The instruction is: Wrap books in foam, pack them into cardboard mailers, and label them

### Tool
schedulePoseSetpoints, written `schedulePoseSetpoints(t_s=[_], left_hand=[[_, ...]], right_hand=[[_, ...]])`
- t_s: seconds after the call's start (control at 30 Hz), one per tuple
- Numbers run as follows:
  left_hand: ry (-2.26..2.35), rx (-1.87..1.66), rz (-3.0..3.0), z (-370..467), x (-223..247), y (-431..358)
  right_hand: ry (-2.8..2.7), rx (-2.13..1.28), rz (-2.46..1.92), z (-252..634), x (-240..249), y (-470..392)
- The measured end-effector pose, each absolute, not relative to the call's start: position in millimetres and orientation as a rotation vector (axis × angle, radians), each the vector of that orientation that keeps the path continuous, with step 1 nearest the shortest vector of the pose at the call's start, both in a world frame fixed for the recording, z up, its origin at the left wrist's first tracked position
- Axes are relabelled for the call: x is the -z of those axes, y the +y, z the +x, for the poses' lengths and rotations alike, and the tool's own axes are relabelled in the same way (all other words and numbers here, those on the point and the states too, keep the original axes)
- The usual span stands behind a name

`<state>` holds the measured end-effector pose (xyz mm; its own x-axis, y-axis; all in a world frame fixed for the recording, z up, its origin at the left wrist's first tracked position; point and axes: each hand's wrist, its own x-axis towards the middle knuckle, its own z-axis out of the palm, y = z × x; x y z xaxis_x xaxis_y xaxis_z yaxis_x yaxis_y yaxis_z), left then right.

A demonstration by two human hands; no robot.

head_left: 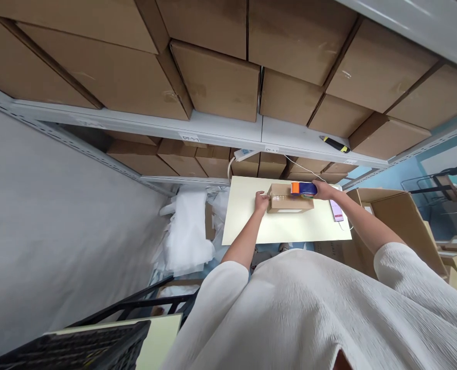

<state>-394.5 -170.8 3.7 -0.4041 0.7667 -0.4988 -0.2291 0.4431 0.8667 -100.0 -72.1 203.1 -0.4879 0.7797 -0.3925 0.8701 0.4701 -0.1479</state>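
Observation:
On the pale yellow tabletop (243, 218) lies a small brown cardboard box (286, 204) with clear tape along its top and a white label on its near side. My left hand (262, 200) grips the box's left end, its fingers bent at the edge. Wrapped round a blue and orange tape dispenser (304, 189), my right hand (323, 190) holds it against the top of the box, towards the right end. Just right of that hand, a phone (336, 209) with a lit screen rests on the tabletop, a white cable beside it.
Shelves (220, 126) packed with cartons overhang the table's far side. A utility knife (335, 144) lies on the shelf, above a power strip (244, 154). White packing sheets (189, 226) hang at left; an open carton (398, 216) stands at right. A black crate (85, 347) sits lower left.

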Motion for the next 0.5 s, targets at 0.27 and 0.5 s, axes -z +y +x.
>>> schedulePoseSetpoints(t_s=[0.27,0.5], left_hand=[[1.552,-1.281,0.739,-400.6,-21.4,-183.6],[1.516,-1.16,1.343,-402.3,-68.8,-183.8]], right_hand=[[2.466,0.468,1.413,-98.1,-198.9,-73.9],[2.522,0.558,1.41,-100.0,-201.1,-79.3]])
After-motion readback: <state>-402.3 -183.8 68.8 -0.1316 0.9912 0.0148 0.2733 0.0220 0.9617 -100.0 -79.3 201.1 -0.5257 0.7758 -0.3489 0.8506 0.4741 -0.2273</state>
